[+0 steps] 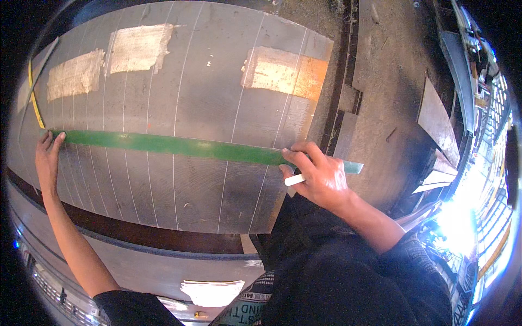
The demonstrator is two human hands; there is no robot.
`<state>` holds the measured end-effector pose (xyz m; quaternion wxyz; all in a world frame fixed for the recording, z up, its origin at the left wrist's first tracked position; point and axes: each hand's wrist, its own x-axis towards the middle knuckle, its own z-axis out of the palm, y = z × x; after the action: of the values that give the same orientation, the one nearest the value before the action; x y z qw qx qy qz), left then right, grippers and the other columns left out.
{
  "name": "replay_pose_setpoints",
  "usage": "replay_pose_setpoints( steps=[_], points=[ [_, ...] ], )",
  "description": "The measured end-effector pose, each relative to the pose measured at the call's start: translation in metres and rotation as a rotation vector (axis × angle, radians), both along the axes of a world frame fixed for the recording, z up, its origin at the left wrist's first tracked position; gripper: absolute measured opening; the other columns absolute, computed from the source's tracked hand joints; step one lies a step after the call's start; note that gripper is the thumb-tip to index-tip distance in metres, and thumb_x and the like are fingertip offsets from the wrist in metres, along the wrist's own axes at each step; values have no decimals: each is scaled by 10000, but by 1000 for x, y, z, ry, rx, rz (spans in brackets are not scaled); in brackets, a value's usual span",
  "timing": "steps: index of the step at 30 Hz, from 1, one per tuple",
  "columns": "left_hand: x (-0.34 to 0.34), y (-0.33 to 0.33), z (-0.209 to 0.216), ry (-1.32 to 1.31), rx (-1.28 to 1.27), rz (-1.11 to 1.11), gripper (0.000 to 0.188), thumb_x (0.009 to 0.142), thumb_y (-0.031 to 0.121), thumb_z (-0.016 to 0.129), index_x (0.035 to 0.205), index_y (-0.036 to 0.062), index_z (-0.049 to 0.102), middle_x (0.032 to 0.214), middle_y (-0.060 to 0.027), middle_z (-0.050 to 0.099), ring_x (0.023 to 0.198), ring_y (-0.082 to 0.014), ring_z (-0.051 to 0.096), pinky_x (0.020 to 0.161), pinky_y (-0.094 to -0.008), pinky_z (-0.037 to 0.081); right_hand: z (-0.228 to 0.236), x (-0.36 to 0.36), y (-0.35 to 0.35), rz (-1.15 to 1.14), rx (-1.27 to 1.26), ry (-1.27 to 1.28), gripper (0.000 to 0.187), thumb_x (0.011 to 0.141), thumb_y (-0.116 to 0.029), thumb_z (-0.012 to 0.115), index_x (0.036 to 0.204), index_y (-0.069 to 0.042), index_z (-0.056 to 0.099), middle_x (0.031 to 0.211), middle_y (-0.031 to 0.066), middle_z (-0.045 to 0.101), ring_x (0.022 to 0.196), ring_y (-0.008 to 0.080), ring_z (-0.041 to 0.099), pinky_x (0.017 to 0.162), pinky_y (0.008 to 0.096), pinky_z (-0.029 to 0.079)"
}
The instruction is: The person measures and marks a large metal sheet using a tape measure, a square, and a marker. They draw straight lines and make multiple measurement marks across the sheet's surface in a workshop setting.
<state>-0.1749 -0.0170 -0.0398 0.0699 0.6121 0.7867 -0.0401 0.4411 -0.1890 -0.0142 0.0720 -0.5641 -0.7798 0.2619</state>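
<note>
A long green straightedge (163, 144) lies across a large grey metal sheet (206, 103), over several thin white lines drawn on it. My left hand (50, 152) grips the straightedge's left end with thumb and fingers. Near its right end, the fingertips of my right hand (321, 179) press on the green strip. A white chalk stick (294, 180) is held in that same right hand, its tip sticking out past the thumb. Beyond my right hand, the pale end of the straightedge juts over the sheet's edge.
A yellow folding rule (36, 103) and a thin grey rod (44, 62) lie at the sheet's far left. Pale rough patches (138, 49) mark its surface. Metal offcuts (437, 122) stand at right, near a glaring light. White folded cloth or paper (212, 292) lies below.
</note>
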Motion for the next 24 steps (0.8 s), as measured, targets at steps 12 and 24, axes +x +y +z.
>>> replay_pose_setpoints(
  steps=[12,24],
  points=[
    [14,-14,7,-102,19,1,665,859,454,749,1195,-114,665,1358,-246,592,1244,-360,588,1062,-412,440,14,-11,-1,2,-182,-191,386,853,-240,757,1206,-130,647,1117,91,613,771,329,691,636,443,582],
    [59,-32,12,-11,56,73,795,893,502,656,1436,-54,487,1564,-192,396,1353,-361,500,1082,-454,452,17,-20,-3,-28,-91,-169,326,838,-169,775,1133,-70,675,1088,137,626,846,344,684,658,451,558]
  ],
)
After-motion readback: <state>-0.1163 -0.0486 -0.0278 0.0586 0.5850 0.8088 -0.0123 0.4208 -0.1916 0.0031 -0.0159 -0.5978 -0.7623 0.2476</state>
